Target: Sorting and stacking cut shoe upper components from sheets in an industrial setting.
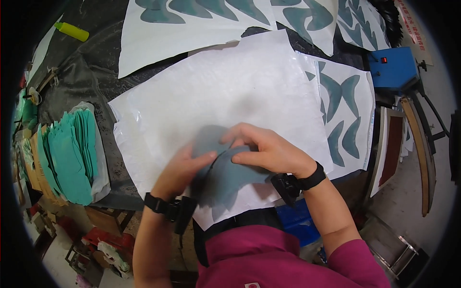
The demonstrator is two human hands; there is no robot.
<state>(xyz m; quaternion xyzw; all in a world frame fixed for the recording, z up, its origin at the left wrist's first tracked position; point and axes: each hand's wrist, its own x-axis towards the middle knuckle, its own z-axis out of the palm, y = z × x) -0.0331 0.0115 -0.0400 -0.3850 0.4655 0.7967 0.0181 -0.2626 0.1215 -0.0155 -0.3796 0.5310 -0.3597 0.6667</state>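
Note:
Close to my body I hold blue-grey curved cut pieces [223, 180] of thin sheet material, with a dark line or gap between two of them. My right hand [264, 149] has its thumb and fingers closed on the upper right part of the pieces. My left hand [180, 168], slightly blurred, grips their left side with its thumb on top. Its other fingers are hidden behind the material. Under both hands lies a large white sheet [216, 91] with a bare surface. Dark bands circle both wrists, each with a small black device.
More white sheets [192, 43] with blue-grey curved shapes lie at the far side and right. Stacked turquoise sheets [72, 153] stand at the left. A yellow bottle [72, 31] lies at the far left. A blue machine [394, 68] sits at the right edge.

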